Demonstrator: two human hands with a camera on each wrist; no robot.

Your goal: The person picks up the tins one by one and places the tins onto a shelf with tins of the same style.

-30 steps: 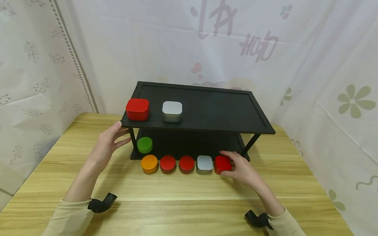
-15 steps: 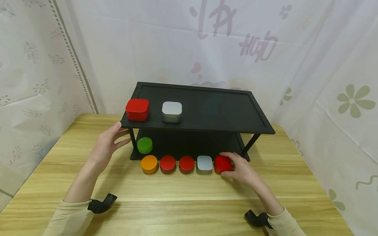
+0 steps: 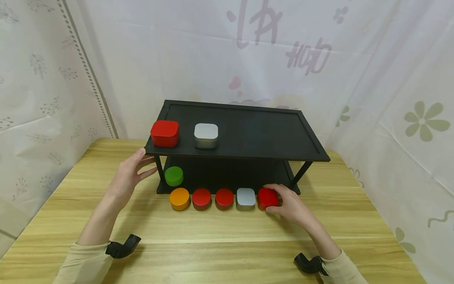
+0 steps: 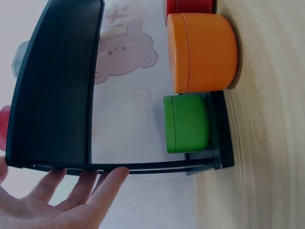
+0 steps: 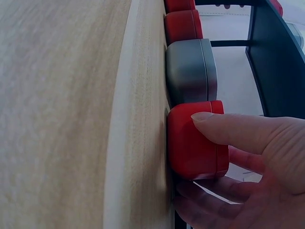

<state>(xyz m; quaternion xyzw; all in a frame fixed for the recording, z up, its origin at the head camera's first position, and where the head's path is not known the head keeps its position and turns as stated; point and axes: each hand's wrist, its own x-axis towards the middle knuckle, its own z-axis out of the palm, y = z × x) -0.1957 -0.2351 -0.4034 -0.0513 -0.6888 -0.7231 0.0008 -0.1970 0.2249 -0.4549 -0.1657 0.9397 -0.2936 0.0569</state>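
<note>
At the right end of a row of tins, my right hand (image 3: 289,205) pinches a red square tin (image 3: 267,198) standing on the table. In the right wrist view the thumb lies on the tin's near face and the fingers reach round behind it. My left hand (image 3: 128,171) touches the left side of a black two-tier shelf (image 3: 248,130), thumb at the top front corner. In the left wrist view its fingers (image 4: 107,191) extend straight against the side frame. A silver square tin (image 3: 245,198) stands directly left of the red square one.
Two round red tins (image 3: 201,198) and a round orange tin (image 3: 179,198) continue the row leftward. A green tin (image 3: 173,176) sits on the lower tier. The top tier bears a red tin (image 3: 164,133) and a silver tin (image 3: 206,135). A patterned curtain (image 3: 198,51) hangs behind.
The head view has shifted very slightly. Both hands and all the tins keep their places.
</note>
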